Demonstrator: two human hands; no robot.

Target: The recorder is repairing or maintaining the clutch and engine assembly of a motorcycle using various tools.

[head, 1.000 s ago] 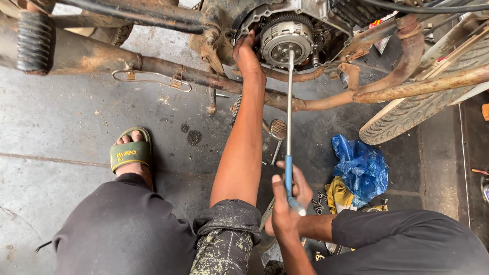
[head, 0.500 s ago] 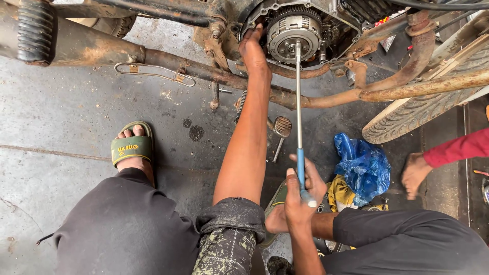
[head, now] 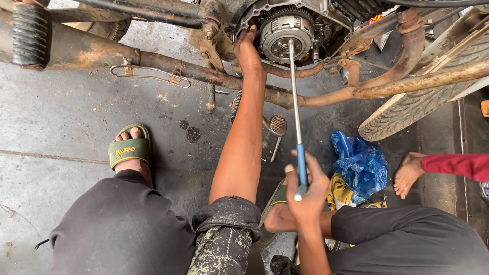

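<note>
My left hand [head: 248, 51] reaches far forward and rests against the left side of the round metal clutch assembly [head: 285, 36] in the open motorcycle engine. My right hand [head: 307, 187] grips the blue handle of a long screwdriver [head: 295, 109]. Its thin steel shaft runs up to the centre of the clutch. I squat on the concrete floor with both knees in view.
A rusty exhaust pipe [head: 168, 69] and frame tubes cross in front of the engine. A tyre [head: 407, 109] sits at the right. A blue plastic bag [head: 361, 163] and a small strainer-like tool [head: 277, 127] lie on the floor. Another person's bare foot [head: 407, 173] and red sleeve enter from the right.
My right hand and the screwdriver handle have shifted slightly right. Another person's foot and red sleeve have come into view at the right. The view has tilted a little.
</note>
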